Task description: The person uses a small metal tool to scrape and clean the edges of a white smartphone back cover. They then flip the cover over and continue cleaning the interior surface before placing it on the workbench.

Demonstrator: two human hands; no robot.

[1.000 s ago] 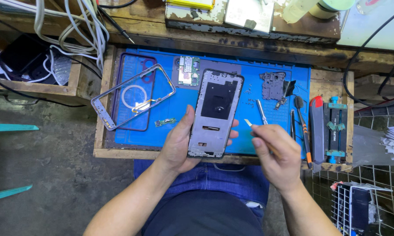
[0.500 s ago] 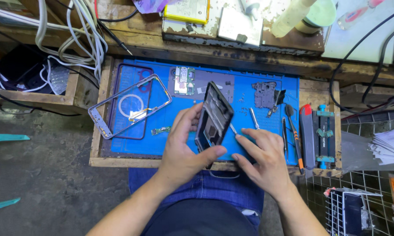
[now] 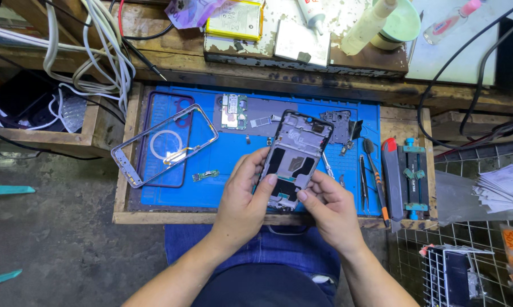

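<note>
I see both hands grasping the opened phone (image 3: 293, 159) over the blue mat (image 3: 233, 187): my left hand (image 3: 242, 199) has its grip clenched on the phone's lower left edge, thumb on its face, and my right hand (image 3: 330, 207) pinches the bottom right corner. The phone sits tilted above the mat's middle. A clear phone case (image 3: 164, 145) lies well to the left, a small circuit board (image 3: 232, 111) behind, and tweezers (image 3: 363, 182) and a screwdriver (image 3: 376, 176) to the right on the desk (image 3: 125, 216).

The blue mat (image 3: 222, 187) lies bare along its near edge, left of both hands. Its left side is blocked by a clear phone frame (image 3: 164, 145); tweezers (image 3: 362, 182) and a screwdriver (image 3: 376, 179) crowd its right edge.
</note>
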